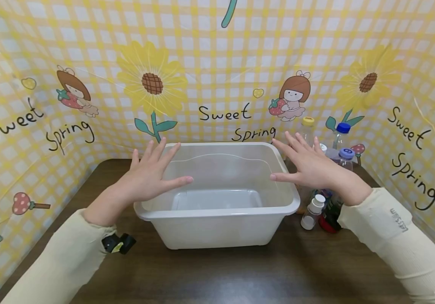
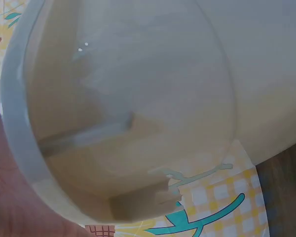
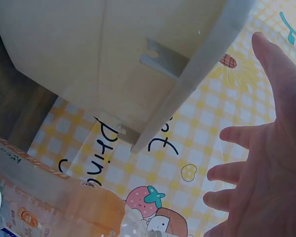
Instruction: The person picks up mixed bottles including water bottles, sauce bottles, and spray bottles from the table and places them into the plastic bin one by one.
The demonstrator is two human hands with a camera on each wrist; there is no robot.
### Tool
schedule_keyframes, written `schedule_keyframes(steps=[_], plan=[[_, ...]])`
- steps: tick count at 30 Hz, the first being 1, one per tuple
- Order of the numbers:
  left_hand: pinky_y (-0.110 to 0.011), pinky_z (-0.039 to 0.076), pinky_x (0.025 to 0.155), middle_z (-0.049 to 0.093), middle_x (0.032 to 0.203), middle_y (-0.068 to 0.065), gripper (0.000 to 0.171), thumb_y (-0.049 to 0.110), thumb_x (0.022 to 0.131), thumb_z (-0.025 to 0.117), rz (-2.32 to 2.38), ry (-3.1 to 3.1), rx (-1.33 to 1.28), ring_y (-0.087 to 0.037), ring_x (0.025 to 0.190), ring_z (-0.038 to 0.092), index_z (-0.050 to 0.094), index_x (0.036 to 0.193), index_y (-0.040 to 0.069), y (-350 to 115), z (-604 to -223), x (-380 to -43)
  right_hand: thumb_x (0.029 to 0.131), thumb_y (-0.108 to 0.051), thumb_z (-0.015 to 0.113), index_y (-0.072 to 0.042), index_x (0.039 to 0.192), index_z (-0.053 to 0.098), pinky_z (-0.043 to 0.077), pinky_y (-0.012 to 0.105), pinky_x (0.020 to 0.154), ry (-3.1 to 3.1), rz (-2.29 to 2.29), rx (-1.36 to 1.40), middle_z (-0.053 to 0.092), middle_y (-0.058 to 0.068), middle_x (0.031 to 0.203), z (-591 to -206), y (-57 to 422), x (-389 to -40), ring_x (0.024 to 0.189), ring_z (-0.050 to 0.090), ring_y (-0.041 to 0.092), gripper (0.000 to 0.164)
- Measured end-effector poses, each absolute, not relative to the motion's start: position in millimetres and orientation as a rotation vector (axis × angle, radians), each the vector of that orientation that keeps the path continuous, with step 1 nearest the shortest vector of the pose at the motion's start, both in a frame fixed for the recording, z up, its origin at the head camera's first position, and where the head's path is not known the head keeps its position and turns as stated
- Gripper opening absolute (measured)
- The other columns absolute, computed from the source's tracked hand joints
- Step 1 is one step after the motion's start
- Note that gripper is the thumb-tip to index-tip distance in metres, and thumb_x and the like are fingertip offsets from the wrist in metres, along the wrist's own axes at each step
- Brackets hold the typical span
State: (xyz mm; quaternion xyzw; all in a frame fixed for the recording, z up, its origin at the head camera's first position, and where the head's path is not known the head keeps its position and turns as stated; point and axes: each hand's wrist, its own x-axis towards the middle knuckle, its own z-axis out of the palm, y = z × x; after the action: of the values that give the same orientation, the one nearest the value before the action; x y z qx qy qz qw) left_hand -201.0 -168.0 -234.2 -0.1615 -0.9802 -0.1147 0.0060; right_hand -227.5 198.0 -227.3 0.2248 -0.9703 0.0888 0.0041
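Observation:
A white rectangular plastic tub [image 1: 217, 230] stands on the dark wooden table, its inside bare to the bottom. My left hand [image 1: 147, 177] is raised with spread fingers over the tub's left rim, holding nothing. Over the right rim my right hand [image 1: 310, 166] is held the same way, palm down and fingers apart. The right wrist view shows the right hand [image 3: 266, 158] clear of the tub's rim [image 3: 207, 69], with patterned cloth behind it. In the left wrist view, the tub's rim [image 2: 15, 123] covers part of the left hand [image 2: 24, 192].
Several bottles crowd the table right of the tub, partly behind my right hand: a blue-capped bottle [image 1: 346, 154], a yellow-capped one [image 1: 308, 122] and a small white-capped one [image 1: 313, 211]. An orange bottle [image 3: 103, 202] lies beneath the right wrist view. Printed yellow-checked cloth [image 1: 209, 63] surrounds the table.

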Motion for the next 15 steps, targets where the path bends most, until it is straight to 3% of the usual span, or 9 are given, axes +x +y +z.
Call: schedule_keyframes(steps=[4,10,13,15], plan=[[-0.069,-0.006,0.106,-0.008,0.158,-0.016,0.091,0.074,0.082,0.041,-0.361,-3.070,-0.506,-0.043,0.143,-0.011,0.006,0.151,0.026,-171,-232,-200,0.081,-0.064,0.056,-0.023,0.150,0.017,-0.008,0.067,0.107,-3.019,0.292,0.705,0.004,0.016,0.158,-225,198,-225,0.144,-0.002,0.040,0.089],[-0.067,0.001,0.108,0.008,0.158,-0.016,0.086,0.070,0.084,0.045,-0.438,-3.025,-0.567,-0.042,0.144,-0.001,0.019,0.150,0.022,-177,-221,-192,0.085,-0.053,0.060,-0.019,0.149,0.023,-0.001,0.065,0.110,-2.957,0.448,0.720,0.014,0.016,0.157,-214,204,-217,0.144,0.008,0.040,0.082],[-0.063,0.013,0.110,0.018,0.155,-0.016,0.082,0.067,0.085,0.048,-0.491,-2.993,-0.599,-0.040,0.143,0.011,0.025,0.148,0.019,-184,-217,-187,0.086,-0.042,0.063,-0.014,0.146,0.032,0.022,0.061,0.109,-2.875,0.546,0.715,0.025,0.016,0.153,-212,211,-211,0.141,0.022,0.038,0.073],[-0.060,0.021,0.109,0.026,0.153,-0.016,0.080,0.064,0.086,0.049,-0.520,-2.974,-0.599,-0.038,0.141,0.020,0.029,0.146,0.016,-190,-217,-183,0.087,-0.034,0.066,-0.010,0.141,0.040,0.036,0.059,0.101,-2.786,0.594,0.736,0.037,0.016,0.147,-212,217,-206,0.135,0.033,0.038,0.064]])
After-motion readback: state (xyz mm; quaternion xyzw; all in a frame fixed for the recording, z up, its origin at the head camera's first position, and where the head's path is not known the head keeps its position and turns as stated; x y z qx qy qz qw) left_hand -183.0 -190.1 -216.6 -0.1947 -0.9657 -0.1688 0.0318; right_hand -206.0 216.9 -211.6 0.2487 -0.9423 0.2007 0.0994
